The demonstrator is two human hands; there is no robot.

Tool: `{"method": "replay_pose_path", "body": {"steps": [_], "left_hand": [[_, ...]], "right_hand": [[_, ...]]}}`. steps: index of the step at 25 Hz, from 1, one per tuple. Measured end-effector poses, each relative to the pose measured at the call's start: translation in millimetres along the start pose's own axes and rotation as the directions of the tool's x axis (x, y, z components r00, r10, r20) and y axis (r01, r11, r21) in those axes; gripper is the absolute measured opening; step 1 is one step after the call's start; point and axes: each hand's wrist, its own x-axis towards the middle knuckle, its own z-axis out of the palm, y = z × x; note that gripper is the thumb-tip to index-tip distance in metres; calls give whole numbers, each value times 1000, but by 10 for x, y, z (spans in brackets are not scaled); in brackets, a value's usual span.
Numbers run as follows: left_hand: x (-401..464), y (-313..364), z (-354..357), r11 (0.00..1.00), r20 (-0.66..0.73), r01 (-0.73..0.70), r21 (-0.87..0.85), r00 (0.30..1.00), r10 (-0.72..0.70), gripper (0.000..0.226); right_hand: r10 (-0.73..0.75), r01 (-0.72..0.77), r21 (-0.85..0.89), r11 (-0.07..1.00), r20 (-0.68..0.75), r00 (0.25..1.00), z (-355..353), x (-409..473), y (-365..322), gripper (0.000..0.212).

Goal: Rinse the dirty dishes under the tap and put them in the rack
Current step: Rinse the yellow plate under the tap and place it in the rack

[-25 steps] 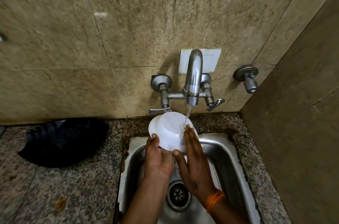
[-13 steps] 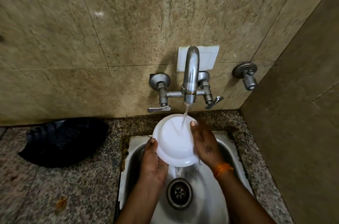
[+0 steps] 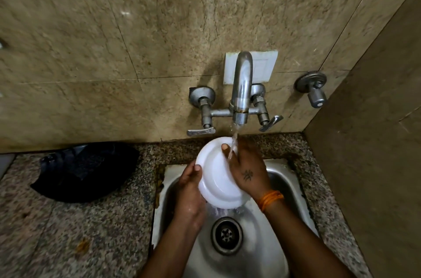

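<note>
A white plate is tilted over the steel sink, just below the running tap. My left hand grips the plate's left rim, thumb on the face. My right hand lies on the plate's right side, thumb across the top of the face, and the water stream falls on its fingers. Water drips from the plate's lower edge toward the drain. An orange thread band circles my right wrist. No rack is in view.
A black plastic bag lies on the speckled granite counter left of the sink. Two lever handles flank the spout, and a separate valve sticks out of the wall at right. A side wall closes in on the right.
The plate has turned from its underside to a flatter, face-up tilt and dropped slightly. My right hand slid from the plate's front to its right rim and top.
</note>
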Motion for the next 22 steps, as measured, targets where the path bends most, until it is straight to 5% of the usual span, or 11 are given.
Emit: {"method": "replay_pose_path", "body": {"steps": [2,4,7,9,13,14,16,17,18,20,22], "left_hand": [[-30,35,-10,981,30,-105,162,994,101,30],[-138,16,19,852,125,-291,435,957,263,29],[-327,-106,12,580,296,-502,641,860,416,26],[-358,-144,-53,456,414,-590,667,801,431,25],[-403,-186,-159,246,529,-668,702,721,447,32],[-407,-193,-184,278,457,-612,740,761,460,39],[-383,-132,-200,627,140,-348,697,924,357,52],[-347,-59,-184,841,6,-150,520,985,172,53],[-286,-1,-181,951,-27,70,300,998,-65,49],[-256,134,-150,939,36,318,132,945,-325,37],[-262,195,-125,939,57,294,176,950,-308,26]], "right_hand": [[136,-136,75,988,6,991,24,-91,-46,77],[346,-353,167,921,72,936,-28,-205,-74,82],[562,-644,521,560,333,758,-239,-328,-70,63],[571,-701,611,369,446,689,-331,-390,-16,52],[564,-632,732,254,418,712,-273,-516,136,33],[554,-597,764,246,395,733,-258,-536,160,30],[516,-544,805,237,370,773,-225,-569,236,29],[487,-531,816,230,376,789,-210,-599,249,30],[458,-528,817,230,388,800,-193,-636,250,30],[425,-545,796,262,411,806,-148,-708,255,30],[406,-536,789,300,403,820,-115,-753,215,30]]}}
